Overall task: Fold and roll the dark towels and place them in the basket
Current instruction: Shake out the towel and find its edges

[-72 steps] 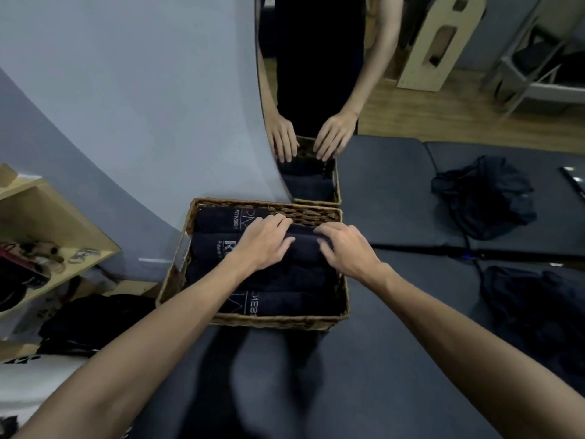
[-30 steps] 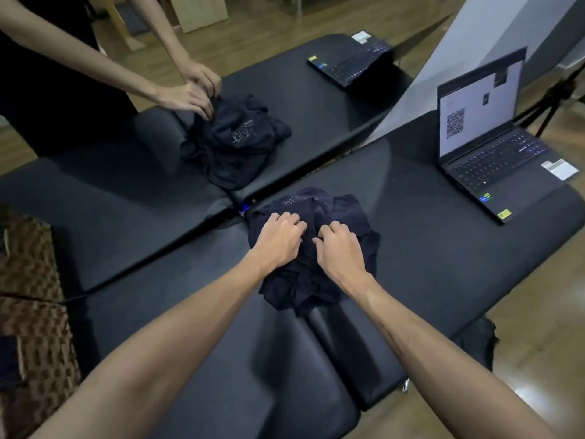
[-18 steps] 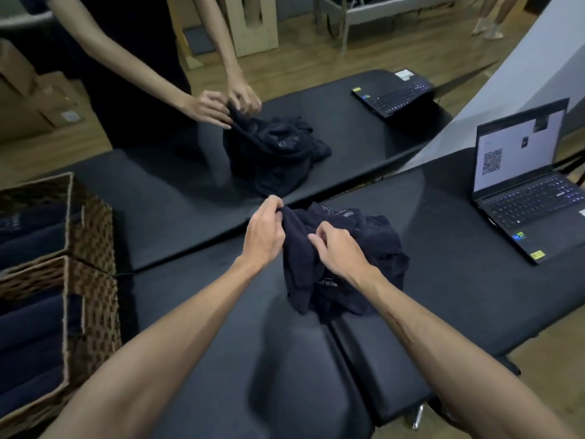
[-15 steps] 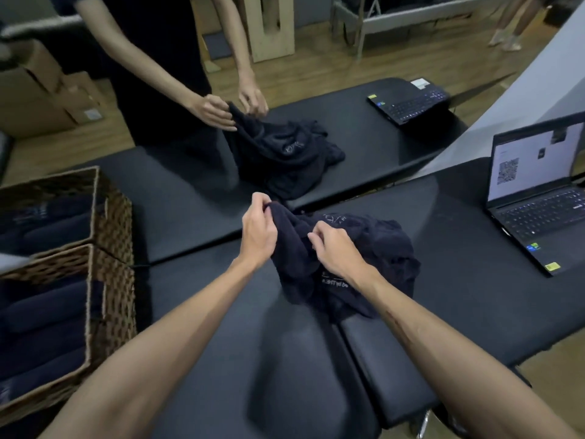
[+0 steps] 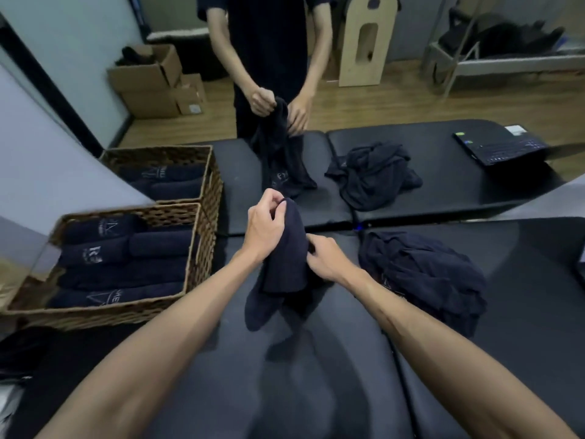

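Observation:
A dark navy towel (image 5: 283, 264) hangs crumpled between my two hands above the black padded table (image 5: 316, 375). My left hand (image 5: 264, 224) pinches its top edge. My right hand (image 5: 326, 258) grips its right side a little lower. To the right lies a heap of dark towels (image 5: 421, 274). At the left stands a wicker basket (image 5: 196, 248) with several rolled dark towels (image 5: 126, 264) lying side by side in it.
A second wicker basket (image 5: 212, 172) with rolled towels stands behind the first. Across the far table a person in black (image 5: 269, 58) holds up another dark towel (image 5: 281, 153), beside another heap (image 5: 373, 175). A laptop (image 5: 500, 147) lies at the far right. Cardboard boxes (image 5: 152, 87) sit on the floor.
I have lifted one towel off the heap and pulled it leftward, so the heap now lies apart on my right. My view swung left, bringing the baskets fully in.

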